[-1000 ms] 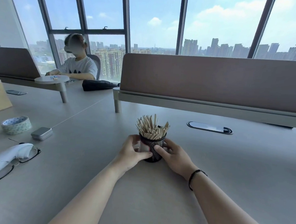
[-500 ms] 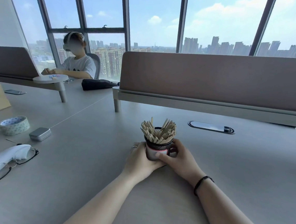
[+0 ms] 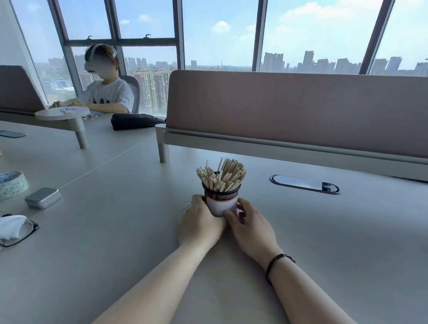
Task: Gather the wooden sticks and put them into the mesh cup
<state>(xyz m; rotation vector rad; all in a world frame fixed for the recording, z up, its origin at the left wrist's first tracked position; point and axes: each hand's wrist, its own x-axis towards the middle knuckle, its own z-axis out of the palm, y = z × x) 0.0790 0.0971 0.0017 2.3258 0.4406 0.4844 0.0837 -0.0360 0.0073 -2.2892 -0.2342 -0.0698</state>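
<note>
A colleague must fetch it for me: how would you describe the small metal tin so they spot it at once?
On the grey desk, look left of the hands. The small metal tin lies flat beside the patterned tape roll. It alone is plain silver and rectangular.

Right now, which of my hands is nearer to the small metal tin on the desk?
Left. The left hand holds the mesh cup on the side facing the metal tin; the right hand holds the cup's far side.

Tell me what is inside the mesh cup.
Wooden sticks fill the mesh cup, tops fanning above its rim. Their lower ends and the cup's bottom are hidden by its wall and both hands.
</note>
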